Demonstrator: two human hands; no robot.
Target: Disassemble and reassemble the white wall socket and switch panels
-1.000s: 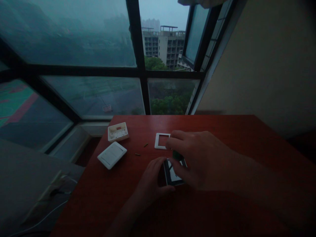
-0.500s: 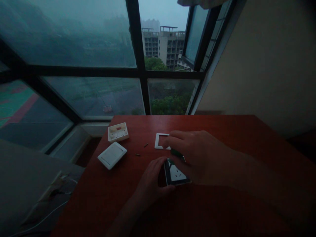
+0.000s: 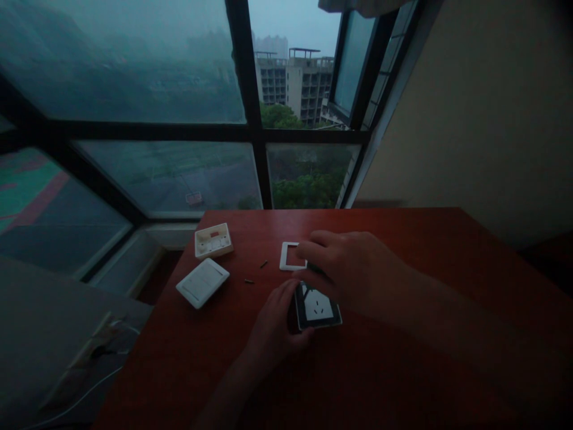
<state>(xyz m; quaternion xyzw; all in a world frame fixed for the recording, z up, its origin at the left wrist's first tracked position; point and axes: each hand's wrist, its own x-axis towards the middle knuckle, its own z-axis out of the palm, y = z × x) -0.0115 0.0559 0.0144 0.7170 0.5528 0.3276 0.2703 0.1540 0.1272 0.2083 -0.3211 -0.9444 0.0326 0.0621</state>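
A wall socket (image 3: pixel 319 306) with a white face and a dark border lies on the table. My left hand (image 3: pixel 274 319) grips its left side, with the fingers at the far corner and the thumb at the near edge. Over the socket's far edge, my right hand (image 3: pixel 347 263) is closed around a screwdriver (image 3: pixel 314 267); only a bit of its dark green handle shows, and its tip is hidden. Just beyond, partly covered by my right fingers, is a white cover frame (image 3: pixel 283 257).
Two small screws (image 3: pixel 249 281) lie left of the hands on the red-brown table (image 3: pixel 403 382). Farther left are a white plate (image 3: pixel 203 283) and an open white mounting box (image 3: pixel 213 240). Windows (image 3: pixel 308 176) stand behind the table, with a wall (image 3: pixel 474 131) at right.
My right hand has risen slightly and turned, so less of the green handle shows. The socket has shifted a little left and away from me, with my left hand still on it.
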